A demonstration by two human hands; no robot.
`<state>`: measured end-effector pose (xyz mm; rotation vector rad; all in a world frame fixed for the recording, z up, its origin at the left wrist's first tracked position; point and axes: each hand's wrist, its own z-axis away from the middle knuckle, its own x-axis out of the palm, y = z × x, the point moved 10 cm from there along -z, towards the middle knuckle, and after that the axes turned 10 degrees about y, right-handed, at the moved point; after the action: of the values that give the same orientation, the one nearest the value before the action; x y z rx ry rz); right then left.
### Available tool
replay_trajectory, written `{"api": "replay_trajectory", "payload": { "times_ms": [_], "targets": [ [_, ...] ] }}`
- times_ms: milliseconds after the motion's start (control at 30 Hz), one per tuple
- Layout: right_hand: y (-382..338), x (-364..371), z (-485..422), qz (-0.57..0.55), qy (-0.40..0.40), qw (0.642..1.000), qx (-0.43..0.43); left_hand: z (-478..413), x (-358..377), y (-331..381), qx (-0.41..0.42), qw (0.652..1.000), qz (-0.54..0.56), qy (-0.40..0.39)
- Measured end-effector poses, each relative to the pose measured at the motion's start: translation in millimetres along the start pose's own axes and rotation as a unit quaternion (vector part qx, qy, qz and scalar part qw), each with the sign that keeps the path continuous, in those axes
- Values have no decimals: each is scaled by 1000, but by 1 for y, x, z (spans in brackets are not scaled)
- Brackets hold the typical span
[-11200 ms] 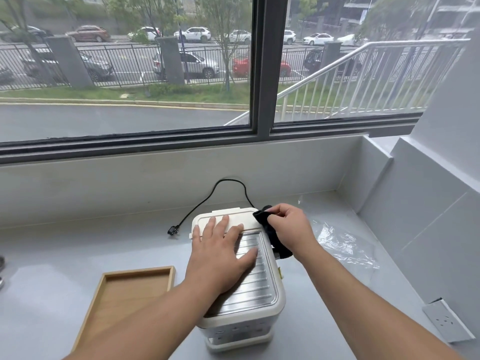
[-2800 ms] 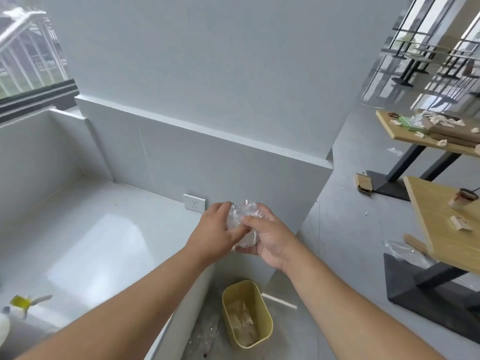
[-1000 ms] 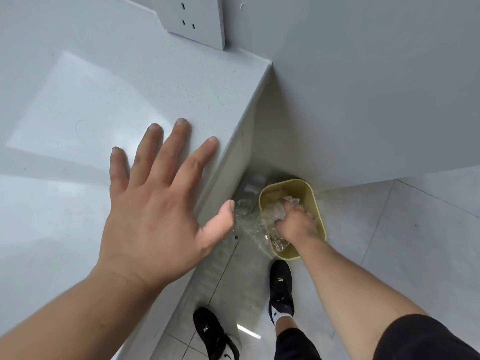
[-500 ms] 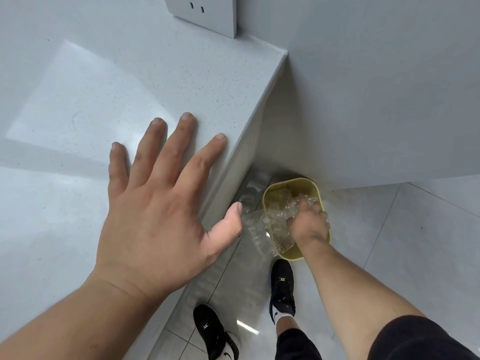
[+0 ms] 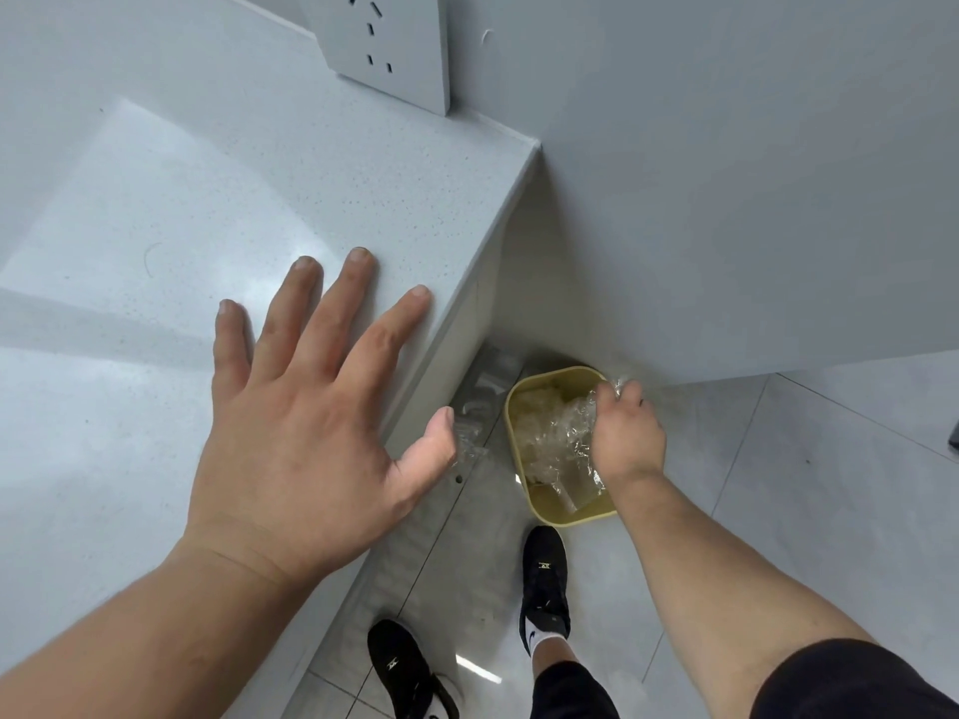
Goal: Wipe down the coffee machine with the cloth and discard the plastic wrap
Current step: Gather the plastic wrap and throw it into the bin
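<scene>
My right hand point(image 5: 625, 430) reaches down over a small yellow bin point(image 5: 568, 513) on the floor and grips crumpled clear plastic wrap point(image 5: 558, 433), which hangs inside the bin. My left hand point(image 5: 306, 407) rests flat on the grey counter point(image 5: 155, 241) near its corner, fingers spread and holding nothing. The coffee machine and the cloth are out of view.
A wall socket point(image 5: 386, 41) sits on the counter's back wall above the corner. The bin stands against a grey wall by the counter's side. My two black shoes point(image 5: 545, 578) stand on the tiled floor just in front of the bin.
My right hand has pushed the wrap further over and into the bin, moving to its far right side. My left hand stays flat on the counter.
</scene>
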<state>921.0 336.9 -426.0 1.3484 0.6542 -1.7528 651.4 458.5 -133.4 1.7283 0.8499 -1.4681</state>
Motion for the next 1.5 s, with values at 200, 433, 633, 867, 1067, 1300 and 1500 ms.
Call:
{"api": "replay_trajectory", "payload": {
  "times_ms": [200,433,633,867,1067,1300,1500],
  "targets": [
    [-16,25,15,15,-64,997,-51,1,0,-1,-3,1000,3,3],
    [-52,74,53,-101,-251,960,-73,1,1,-2,-3,1000,2,4],
    [-50,55,56,-93,-219,969,-67,1,0,-1,1,1000,7,13],
    [-45,-9,61,-74,-183,976,-90,0,-3,-1,-8,1000,4,-1],
    [-44,-98,75,-75,-107,984,-122,0,-4,1,-12,1000,2,-16],
    [-53,-227,98,-96,6,979,-178,0,-14,-3,-32,996,19,-86],
    [-77,-325,110,-105,69,966,-228,1,-71,-12,-87,992,54,-74]
  ]
}}
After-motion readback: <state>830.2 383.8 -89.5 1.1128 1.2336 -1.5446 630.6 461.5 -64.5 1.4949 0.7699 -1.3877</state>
